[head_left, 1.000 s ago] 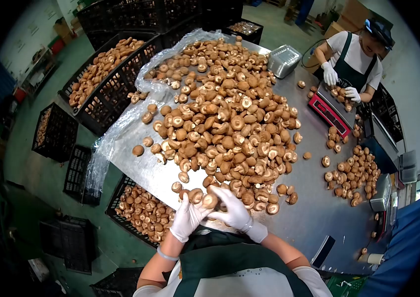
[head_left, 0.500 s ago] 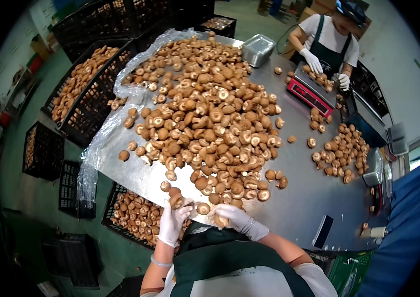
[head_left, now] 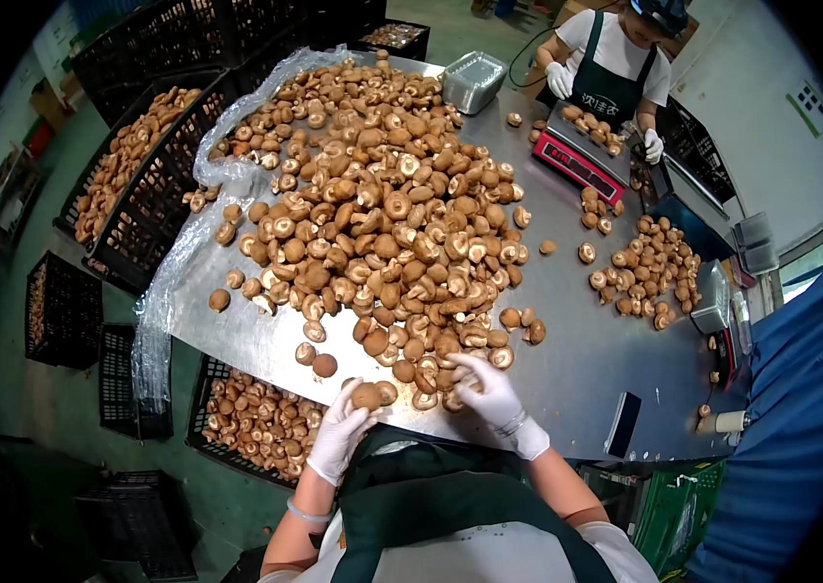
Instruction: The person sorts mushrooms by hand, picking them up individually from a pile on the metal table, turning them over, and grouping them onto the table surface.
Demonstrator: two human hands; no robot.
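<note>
A large heap of brown mushrooms (head_left: 382,214) covers the middle of the metal table (head_left: 567,389). My left hand (head_left: 338,432), in a white glove, holds mushrooms (head_left: 367,395) at the table's near edge, its fingers curled round them. To the right, my gloved right hand (head_left: 491,394) reaches to the near end of the heap. Its thumb and fingers are bent around the mushrooms there; whether it grips one is hidden. Two loose mushrooms (head_left: 324,364) lie just beyond my left hand.
A crate of mushrooms (head_left: 261,423) stands below the table's left edge. A co-worker (head_left: 615,58) stands at the far right behind a red scale (head_left: 576,167). A smaller mushroom pile (head_left: 652,267), a phone (head_left: 623,425) and a clear plastic box stack (head_left: 473,82) are on the table.
My right hand has moved right and forward to the heap's near edge. The co-worker's hands have moved apart, away from the mushrooms on the scale. The whole view has shifted slightly.
</note>
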